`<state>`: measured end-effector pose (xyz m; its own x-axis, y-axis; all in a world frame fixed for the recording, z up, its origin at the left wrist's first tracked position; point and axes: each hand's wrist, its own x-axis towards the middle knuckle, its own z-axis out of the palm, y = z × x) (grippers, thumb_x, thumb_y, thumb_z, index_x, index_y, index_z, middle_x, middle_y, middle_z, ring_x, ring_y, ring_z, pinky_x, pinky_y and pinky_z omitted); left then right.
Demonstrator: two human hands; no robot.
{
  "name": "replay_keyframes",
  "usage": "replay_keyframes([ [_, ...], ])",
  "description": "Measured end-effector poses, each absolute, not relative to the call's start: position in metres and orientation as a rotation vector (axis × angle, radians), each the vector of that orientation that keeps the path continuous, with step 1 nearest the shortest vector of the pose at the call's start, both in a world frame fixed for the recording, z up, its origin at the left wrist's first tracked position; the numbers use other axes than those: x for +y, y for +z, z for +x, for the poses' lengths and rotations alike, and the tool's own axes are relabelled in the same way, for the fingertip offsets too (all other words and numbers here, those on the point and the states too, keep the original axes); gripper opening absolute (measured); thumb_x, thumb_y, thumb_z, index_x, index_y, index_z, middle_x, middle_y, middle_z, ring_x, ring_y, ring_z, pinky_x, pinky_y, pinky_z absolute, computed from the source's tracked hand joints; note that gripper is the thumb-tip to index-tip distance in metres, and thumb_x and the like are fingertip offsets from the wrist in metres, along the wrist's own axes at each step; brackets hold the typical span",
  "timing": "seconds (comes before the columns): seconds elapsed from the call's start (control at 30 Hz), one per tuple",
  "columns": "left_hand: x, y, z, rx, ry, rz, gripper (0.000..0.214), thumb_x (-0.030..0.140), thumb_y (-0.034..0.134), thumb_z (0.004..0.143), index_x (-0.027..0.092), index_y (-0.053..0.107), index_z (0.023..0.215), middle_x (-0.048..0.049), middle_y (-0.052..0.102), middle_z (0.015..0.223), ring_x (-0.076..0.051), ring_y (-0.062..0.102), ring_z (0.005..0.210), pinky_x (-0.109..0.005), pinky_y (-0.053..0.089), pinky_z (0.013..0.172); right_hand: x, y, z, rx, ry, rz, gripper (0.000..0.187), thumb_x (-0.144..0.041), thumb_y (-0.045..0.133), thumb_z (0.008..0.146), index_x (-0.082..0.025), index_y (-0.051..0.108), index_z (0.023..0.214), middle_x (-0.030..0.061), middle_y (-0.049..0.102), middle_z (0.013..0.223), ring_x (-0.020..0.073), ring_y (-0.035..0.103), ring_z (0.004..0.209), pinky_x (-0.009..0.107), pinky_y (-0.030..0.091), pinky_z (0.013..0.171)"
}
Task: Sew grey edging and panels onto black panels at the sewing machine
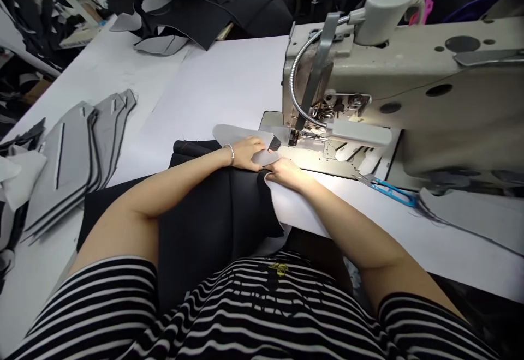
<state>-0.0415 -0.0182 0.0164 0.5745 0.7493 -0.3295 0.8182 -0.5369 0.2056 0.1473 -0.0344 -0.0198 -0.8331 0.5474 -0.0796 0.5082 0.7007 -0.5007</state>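
Piece in hand: a black fabric panel (196,223) is spreading from the front edge of the bench (229,76) toward the person's lap at 6 o'clock; a pale grey fabric piece (231,135) is lying over it, reaching toward the presser foot (293,138) at 1 o'clock.
Handling: the panel is looking soft, limp and fairly light; the two layers are seeming likely to slip on each other, so flat pressure close to the presser foot appears the best hold.
Left grip: the left hand (248,154) is lying flat on the grey piece, fingers together, not clamped; a silver bangle (230,153) is circling the wrist.
Right grip: the right hand (284,173) is pressing on the layers' edge just beside the left; I cannot tell whether it is clamped.
Machine: an industrial sewing machine (409,65) is standing at 2 o'clock; a gooseneck lamp (291,79) is lighting the needle area.
Around: blue-handled scissors (393,192) are lying at 3 o'clock; stacked grey-and-black cut pieces (69,163) are sitting at 9 o'clock; a heap of black fabric (196,5) is piling up at 12 o'clock.
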Motion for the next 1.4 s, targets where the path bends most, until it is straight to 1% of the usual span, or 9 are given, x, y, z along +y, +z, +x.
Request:
replay_keyframes([
  [0.1,-0.02,0.006,-0.037,1.362,-0.254,2.548,0.04,0.024,0.058,0.075,0.011,0.063,0.113,-0.0133,0.059,0.119,-0.025,0.053,0.114,-0.034,0.041,0.104,-0.035,-0.019,0.144,-2.809,0.765,-0.809,0.038,-0.018,0.055,0.085,-0.014,0.065,0.122,0.0129,0.061,0.128,0.0257,0.05,0.125,0.036,0.041,0.104],
  [0.2,-0.021,-0.001,-0.036,1.474,-0.164,2.547,0.029,0.017,0.05,0.08,0.015,0.068,0.103,-0.0099,0.063,0.111,-0.022,0.058,0.106,-0.035,0.047,0.098,-0.035,-0.021,0.142,-2.798,0.743,-0.763,0.045,-0.017,0.058,0.083,-0.014,0.06,0.128,0.0129,0.053,0.138,0.0256,0.046,0.13,0.037,0.038,0.108],
  [0.3,-0.025,-0.003,-0.037,1.405,-0.086,2.607,0.031,0.013,0.049,0.08,0.016,0.067,0.105,-0.0094,0.063,0.12,-0.023,0.056,0.113,-0.037,0.046,0.101,-0.035,-0.019,0.143,-2.814,0.783,-0.881,0.039,-0.02,0.058,0.085,-0.02,0.063,0.124,0.0102,0.059,0.131,0.0261,0.054,0.119,0.036,0.046,0.097],
  [0.43,-0.031,0.002,-0.033,1.269,-0.168,2.648,0.04,0.003,0.045,0.078,0.013,0.062,0.113,-0.0116,0.059,0.129,-0.021,0.053,0.121,-0.036,0.04,0.109,-0.039,-0.01,0.146,-2.841,0.782,-0.987,0.029,-0.024,0.058,0.087,-0.017,0.066,0.115,0.0125,0.058,0.124,0.0254,0.055,0.113,0.03,0.047,0.087],
  [0.67,-0.028,0.009,-0.024,1.232,-0.234,2.618,0.029,0.011,0.05,0.082,0.017,0.06,0.108,-0.0105,0.059,0.129,-0.022,0.054,0.12,-0.037,0.042,0.106,-0.04,-0.01,0.145,-2.867,0.801,-1.008,0.027,-0.027,0.057,0.09,-0.014,0.066,0.111,0.0129,0.057,0.117,0.0239,0.053,0.108,0.027,0.044,0.081],
  [0.8,-0.025,0.007,-0.022,1.199,-0.223,2.629,0.031,0.016,0.05,0.084,0.02,0.057,0.115,-0.0102,0.056,0.132,-0.022,0.052,0.124,-0.039,0.041,0.107,-0.04,-0.012,0.146,-2.854,0.805,-0.996,0.028,-0.027,0.058,0.089,-0.016,0.067,0.113,0.0126,0.057,0.118,0.0244,0.052,0.111,0.027,0.044,0.081],
  [0.93,-0.025,0.005,-0.021,1.297,-0.261,2.555,0.038,0.021,0.05,0.086,0.017,0.052,0.123,-0.0114,0.056,0.132,-0.022,0.05,0.125,-0.035,0.041,0.107,-0.04,-0.011,0.146,-2.853,0.798,-0.986,0.03,-0.027,0.058,0.089,-0.017,0.066,0.116,0.0126,0.057,0.121,0.0256,0.051,0.115,0.027,0.044,0.082],
  [1.17,-0.022,0.001,-0.013,1.354,-0.228,2.529,0.04,0.023,0.047,0.087,0.017,0.051,0.126,-0.0107,0.058,0.129,-0.023,0.05,0.124,-0.036,0.042,0.107,-0.032,-0.018,0.152,-2.847,0.749,-0.958,0.025,-0.027,0.059,0.086,-0.017,0.069,0.107,0.0124,0.059,0.117,0.0255,0.054,0.109,0.028,0.044,0.082],
  [1.4,-0.013,0.001,0.022,1.446,-0.177,2.522,0.034,0.025,0.051,0.085,0.018,0.055,0.117,-0.0102,0.062,0.12,-0.024,0.053,0.119,-0.036,0.047,0.099,-0.017,-0.018,0.184,-2.886,0.695,-0.915,0.027,-0.02,0.056,0.083,-0.017,0.07,0.106,0.0097,0.065,0.112,0.0234,0.058,0.101,0.027,0.044,0.085],
])
